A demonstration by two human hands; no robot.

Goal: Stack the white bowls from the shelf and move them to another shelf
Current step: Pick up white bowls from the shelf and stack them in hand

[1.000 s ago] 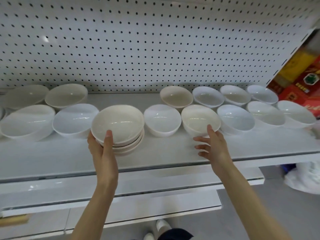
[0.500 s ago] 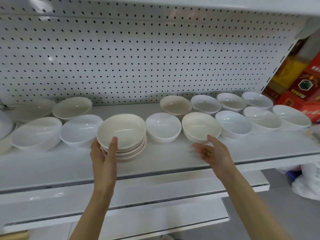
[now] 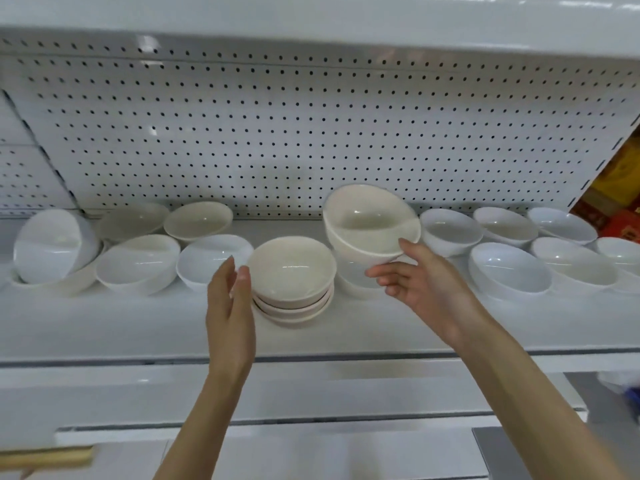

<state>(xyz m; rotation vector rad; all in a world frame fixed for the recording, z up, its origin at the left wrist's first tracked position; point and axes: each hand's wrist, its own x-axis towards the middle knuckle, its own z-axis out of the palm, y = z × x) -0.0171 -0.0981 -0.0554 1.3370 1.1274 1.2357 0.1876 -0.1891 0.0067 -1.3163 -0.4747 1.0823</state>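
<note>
One bowl (image 3: 367, 223) | clamped in right grip (image 3: 426, 289) | left grip (image 3: 230, 306) apart beside stack (image 3: 292, 271)

The left grip (image 3: 228, 299) stands edge-on, its fingers straight and close together, pointing up and away. The palm faces the right grip and the thumb lies alongside the forefinger. Its bare forearm comes up from below with the wrist straight.

The right grip (image 3: 429, 289) sits a little higher, palm turned up and toward the left grip. Its thumb lies on the near rim of a tilted bowl (image 3: 370, 223), and its fingers (image 3: 384, 271) curl under the bowl's base. The bare right forearm runs in from below and outward of this grip. The two grips are apart.
</note>
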